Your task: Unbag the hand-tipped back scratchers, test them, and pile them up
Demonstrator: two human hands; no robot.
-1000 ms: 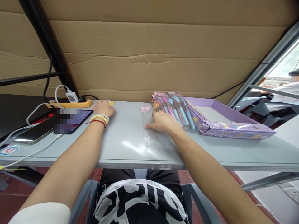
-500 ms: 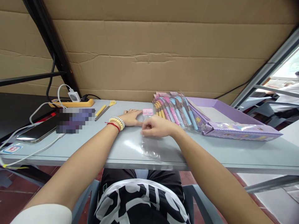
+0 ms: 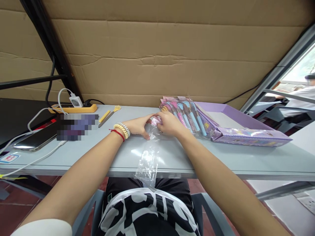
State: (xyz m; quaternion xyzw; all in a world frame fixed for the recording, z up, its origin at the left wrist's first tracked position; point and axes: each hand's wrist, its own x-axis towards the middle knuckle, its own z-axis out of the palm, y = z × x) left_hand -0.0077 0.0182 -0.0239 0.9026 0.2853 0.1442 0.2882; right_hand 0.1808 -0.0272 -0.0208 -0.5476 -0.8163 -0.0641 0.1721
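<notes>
My right hand point(image 3: 169, 123) pinches the pink top of a clear plastic bag point(image 3: 147, 160). The bag hangs down across the table and over its front edge, and looks flat with nothing inside. My left hand point(image 3: 139, 126) is at the bag's left, thumb and fingers apart, fingertips close to the pink top; whether they touch it I cannot tell. Left of that hand lies a metal stick with a yellow claw-shaped head point(image 3: 117, 108), alongside a yellow handle point(image 3: 104, 116). Bagged claw-headed sticks point(image 3: 188, 114) in blue, pink and yellow lie just beyond my right hand.
A purple open box point(image 3: 251, 137) stands on the right of the grey table point(image 3: 211, 160). On the left are a dark phone point(image 3: 36, 139), white cables and a yellow power strip point(image 3: 73, 108). Cardboard point(image 3: 157, 59) walls the back. People sit at the far right.
The right hand has taken hold of the bag's pink top, and the bag's lower end has shifted toward me, past the table edge. The left hand has lifted and curved beside it.
</notes>
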